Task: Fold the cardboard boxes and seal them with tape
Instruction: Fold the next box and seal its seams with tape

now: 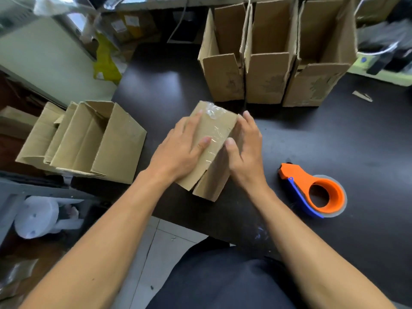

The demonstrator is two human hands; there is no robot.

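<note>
— Where's the box [214,139]?
— Between both hands: left hand [180,150] flat on its taped top, right hand [244,148] flat against its side
— And around it?
— Dark bench [334,143], tape dispenser [316,192] nearby, open boxes [267,79] behind

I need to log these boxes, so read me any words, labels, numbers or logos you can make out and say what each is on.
No text can be read.
Standing cardboard boxes: faded dark prints on the fronts, too blurred to read.
Background cartons: white labels, too small and blurred.
Box under the hands: only clear tape, no print visible.
Tape dispenser: no visible markings.
</note>
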